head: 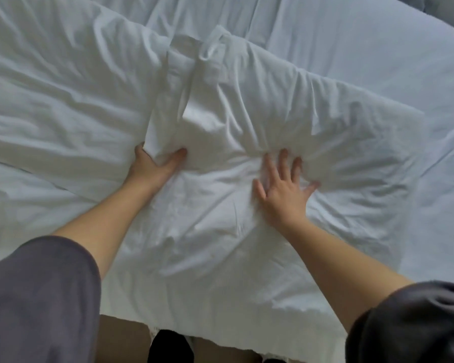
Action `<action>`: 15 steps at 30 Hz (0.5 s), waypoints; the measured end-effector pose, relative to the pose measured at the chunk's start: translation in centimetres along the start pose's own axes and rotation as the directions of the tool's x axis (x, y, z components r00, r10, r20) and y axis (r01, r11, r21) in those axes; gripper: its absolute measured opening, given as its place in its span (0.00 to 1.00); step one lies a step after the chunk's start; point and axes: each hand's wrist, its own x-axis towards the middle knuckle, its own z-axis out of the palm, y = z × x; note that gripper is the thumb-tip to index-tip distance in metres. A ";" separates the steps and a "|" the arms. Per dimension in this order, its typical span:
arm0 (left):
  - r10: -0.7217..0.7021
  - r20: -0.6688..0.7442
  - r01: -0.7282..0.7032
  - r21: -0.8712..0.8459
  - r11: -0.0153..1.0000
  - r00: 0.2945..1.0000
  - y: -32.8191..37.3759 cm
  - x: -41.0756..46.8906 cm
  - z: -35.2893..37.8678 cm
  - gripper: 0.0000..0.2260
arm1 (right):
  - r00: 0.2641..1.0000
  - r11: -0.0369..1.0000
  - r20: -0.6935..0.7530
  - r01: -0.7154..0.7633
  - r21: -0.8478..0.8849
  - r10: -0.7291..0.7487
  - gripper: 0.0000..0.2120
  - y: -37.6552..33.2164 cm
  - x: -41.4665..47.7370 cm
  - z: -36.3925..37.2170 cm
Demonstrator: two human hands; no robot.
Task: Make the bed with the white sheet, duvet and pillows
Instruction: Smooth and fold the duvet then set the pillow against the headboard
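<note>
- The left hand (155, 167) is pinching a fold (154, 132) of the pillow's cloth.
- The right hand (283, 188) is pressing flat, fingers spread, on the pillow (220, 221) lying at the near edge of the bed (430, 64).

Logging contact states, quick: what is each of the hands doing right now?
Left hand: grips a fold of the white bedding.
Right hand: open, fingers spread, pressing flat on the bedding.
</note>
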 end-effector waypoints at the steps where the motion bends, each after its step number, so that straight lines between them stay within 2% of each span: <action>1: -0.007 -0.005 0.007 -0.013 1.000 1.000 0.1 0.1 0.1 0.50 | 0.995 0.995 -0.017 -0.096 0.013 0.096 0.32 1.4 -0.1 -0.2; 3: -0.023 -0.008 0.023 0.012 1.000 1.000 0.5 0.0 0.5 0.51 | 0.937 0.936 -0.048 -0.339 0.095 0.345 0.34 4.7 -0.7 -0.7; 4: -0.038 -0.023 0.040 0.057 0.998 0.999 0.7 -0.2 0.8 0.47 | 0.890 0.885 -0.047 -0.444 0.142 0.454 0.34 6.5 -1.1 -1.0; 7: -0.052 -0.105 0.072 0.201 0.977 0.993 0.9 -1.1 2.0 0.41 | 0.753 0.733 -0.019 -0.634 0.247 0.657 0.36 11.9 -2.2 -1.5; 10: -0.038 -0.203 0.098 0.296 0.950 0.978 0.9 -2.4 3.5 0.44 | 0.666 0.618 0.018 -0.703 0.352 0.746 0.42 16.5 -2.9 -1.5; 12: -0.041 -0.228 0.124 0.364 0.923 0.973 0.7 -3.0 4.5 0.42 | 0.630 0.536 0.063 -0.705 0.465 0.774 0.46 19.0 -2.7 -1.4; 13: -0.043 -0.226 0.132 0.396 0.909 0.973 0.7 -3.1 4.8 0.40 | 0.619 0.492 0.085 -0.693 0.526 0.781 0.45 20.1 -2.5 -1.4; 15: -0.043 -0.209 0.133 0.437 0.889 0.977 0.6 -3.4 5.1 0.36 | 0.624 0.440 0.113 -0.657 0.612 0.774 0.32 22.1 -2.5 -1.6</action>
